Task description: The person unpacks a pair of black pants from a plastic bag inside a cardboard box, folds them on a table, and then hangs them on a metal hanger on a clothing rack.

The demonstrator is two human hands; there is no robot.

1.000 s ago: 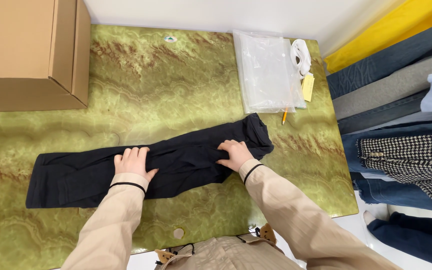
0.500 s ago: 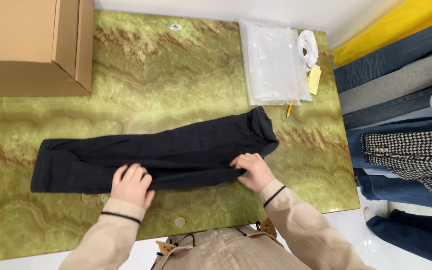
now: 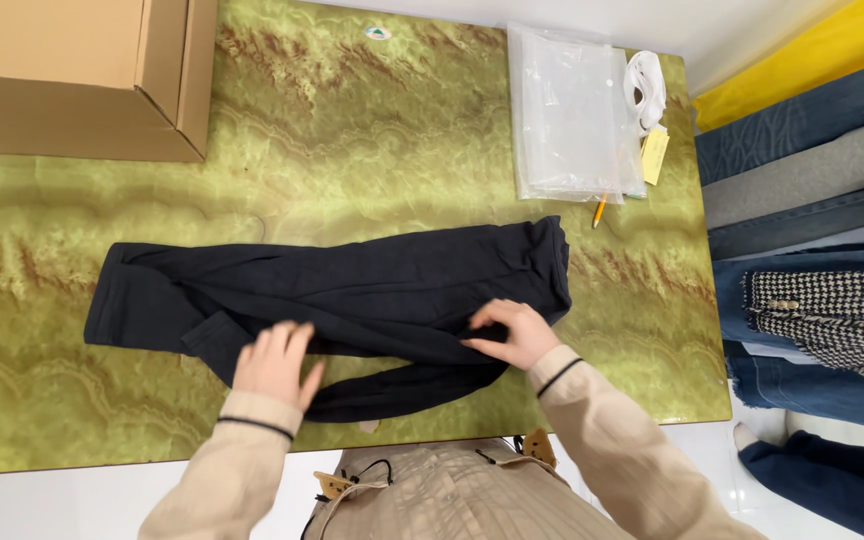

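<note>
A black pair of trousers [image 3: 352, 290] lies stretched left to right across a green marbled table [image 3: 352, 160]. My left hand [image 3: 274, 362] rests flat with spread fingers on the garment's near edge, left of centre. My right hand [image 3: 510, 333] pinches the black fabric near the right end, fingers curled into a fold. A strip of the cloth bulges toward the table's front edge between my two hands. Both sleeves are beige with a dark cuff line.
A brown cardboard box [image 3: 72, 75] sits at the table's back left. A stack of clear plastic bags [image 3: 572, 115], a white cord [image 3: 647, 85], a yellow tag [image 3: 655, 155] and a pencil [image 3: 600, 210] lie at the back right. Folded jeans and a checked garment [image 3: 832, 310] are piled to the right.
Both hands have slid toward the near edge of the trousers. The near edge of the garment now bulges toward me between the hands, and the right hand has gathered fabric.
</note>
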